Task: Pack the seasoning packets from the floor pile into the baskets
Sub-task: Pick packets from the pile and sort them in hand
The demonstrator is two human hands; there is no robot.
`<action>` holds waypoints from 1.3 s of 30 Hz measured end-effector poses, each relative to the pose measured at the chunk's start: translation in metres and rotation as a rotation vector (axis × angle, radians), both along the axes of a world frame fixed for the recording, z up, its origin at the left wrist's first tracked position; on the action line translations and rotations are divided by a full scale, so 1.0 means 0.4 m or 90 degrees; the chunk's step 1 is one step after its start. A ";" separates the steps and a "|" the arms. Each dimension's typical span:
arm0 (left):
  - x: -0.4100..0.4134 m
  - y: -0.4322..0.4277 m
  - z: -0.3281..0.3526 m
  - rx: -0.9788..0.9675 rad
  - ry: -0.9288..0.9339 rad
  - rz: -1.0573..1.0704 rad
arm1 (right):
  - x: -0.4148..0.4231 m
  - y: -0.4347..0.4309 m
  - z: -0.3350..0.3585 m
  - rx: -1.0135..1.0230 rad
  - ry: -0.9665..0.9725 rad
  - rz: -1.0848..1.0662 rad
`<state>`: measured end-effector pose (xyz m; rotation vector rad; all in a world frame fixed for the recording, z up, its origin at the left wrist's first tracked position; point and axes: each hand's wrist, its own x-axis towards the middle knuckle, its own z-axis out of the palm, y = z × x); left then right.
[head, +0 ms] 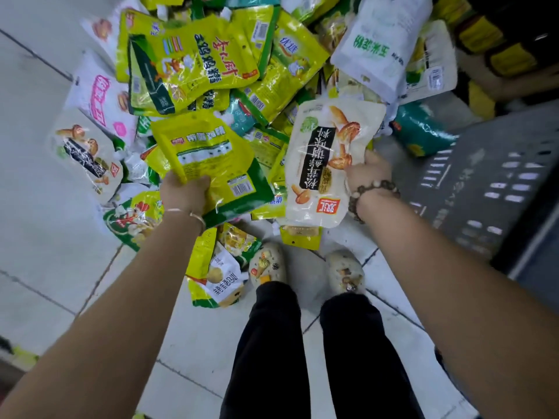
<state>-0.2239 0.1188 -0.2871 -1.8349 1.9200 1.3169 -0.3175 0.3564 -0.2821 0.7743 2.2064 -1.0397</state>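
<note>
A big pile of seasoning packets (217, 65), mostly yellow-green and white, covers the tiled floor ahead of me. My left hand (184, 192) grips the lower edge of a yellow-green packet (211, 158), lifted above the pile. My right hand (367, 173) holds the right edge of a cream packet with mushroom pictures (323, 164), also raised off the heap. A dark grey slotted basket (484, 182) stands just to the right of my right hand; its inside is blurred.
My two feet in pale shoes (267, 264) stand at the near edge of the pile, with loose packets (217, 276) beside the left shoe. Dark shelving with yellow goods (496, 43) fills the top right. White floor tiles (36, 225) stretch to the left.
</note>
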 end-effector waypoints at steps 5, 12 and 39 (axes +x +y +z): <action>0.014 0.056 0.187 -0.047 0.141 -0.132 | 0.032 0.029 0.145 -0.086 0.066 -0.017; -0.028 0.205 0.429 -0.016 0.290 -0.221 | 0.065 0.239 0.385 -0.137 0.193 -0.040; -0.038 1.159 0.149 0.109 -0.079 -0.587 | 0.257 0.979 0.069 0.218 0.008 -0.050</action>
